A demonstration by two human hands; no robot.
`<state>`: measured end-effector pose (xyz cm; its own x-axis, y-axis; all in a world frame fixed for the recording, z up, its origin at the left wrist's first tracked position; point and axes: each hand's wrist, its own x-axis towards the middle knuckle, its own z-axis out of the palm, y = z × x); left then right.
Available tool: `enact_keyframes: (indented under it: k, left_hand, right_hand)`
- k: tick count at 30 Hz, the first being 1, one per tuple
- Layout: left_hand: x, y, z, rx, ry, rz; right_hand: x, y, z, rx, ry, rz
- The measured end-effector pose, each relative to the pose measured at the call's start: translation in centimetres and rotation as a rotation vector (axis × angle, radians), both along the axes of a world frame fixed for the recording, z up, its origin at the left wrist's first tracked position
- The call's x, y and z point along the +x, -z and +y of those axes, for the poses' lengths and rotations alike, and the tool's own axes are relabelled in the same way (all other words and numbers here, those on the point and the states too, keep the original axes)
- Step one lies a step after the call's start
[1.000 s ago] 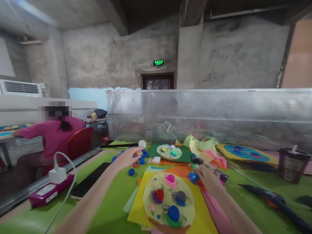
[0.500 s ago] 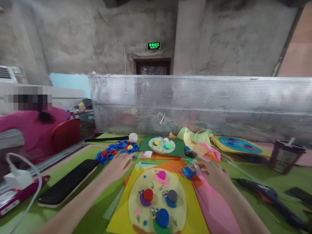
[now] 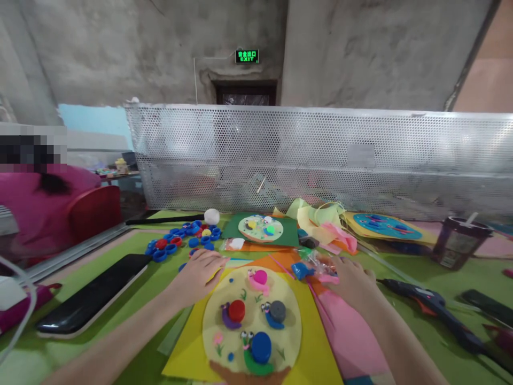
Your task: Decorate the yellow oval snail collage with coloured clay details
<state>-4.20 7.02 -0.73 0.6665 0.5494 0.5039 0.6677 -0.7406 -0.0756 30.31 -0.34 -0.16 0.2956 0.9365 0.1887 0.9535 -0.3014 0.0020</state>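
Note:
My left hand (image 3: 202, 274) lies palm down by the upper left corner of a yellow sheet (image 3: 186, 350), its fingers stretched out over the edge near blue bottle caps (image 3: 172, 240). On the sheet lies a pale round picture (image 3: 252, 326) with clay snails; their shells are a red cap (image 3: 236, 310), a grey cap (image 3: 278, 310), a blue cap (image 3: 261, 347) and a pink piece (image 3: 260, 277). My right hand (image 3: 350, 280) rests at the upper right with its fingers apart, beside clear packets of clay (image 3: 318, 263) and a blue clay packet (image 3: 302, 270). Its fingertips are partly hidden.
A glue gun (image 3: 430, 305) and a dark cup (image 3: 460, 241) stand right. Left are a phone (image 3: 94, 291) and a white cable (image 3: 28, 299). A second snail picture (image 3: 260, 228) lies behind, before a perforated metal screen (image 3: 200, 155). A person in pink (image 3: 44, 198) sits left.
The view has tilted down and shifted, so most things sit higher and further left. My left hand has moved toward the sheet's corner; my right hand stays by the packets.

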Motion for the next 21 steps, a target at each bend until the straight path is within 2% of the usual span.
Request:
enact_keyframes:
  k: [4, 12, 18, 21]
  left_hand:
    - [0.4, 0.0, -0.5, 0.010, 0.014, -0.027]
    - [0.9, -0.2, -1.1, 0.014, -0.029, -0.119]
    - [1.9, 0.4, -1.4, -0.033, 0.006, -0.156]
    - [1.9, 0.2, -1.3, -0.058, 0.009, -0.213]
  right_hand:
    - [0.2, 0.1, -0.6, -0.029, 0.016, -0.008]
    - [0.2, -1.9, -1.6, 0.160, 0.105, -0.063]
    - [1.5, -1.2, -1.5, 0.234, 0.180, 0.028]
    - [2.1, -1.3, -1.1, 0.355, 0.132, 0.047]
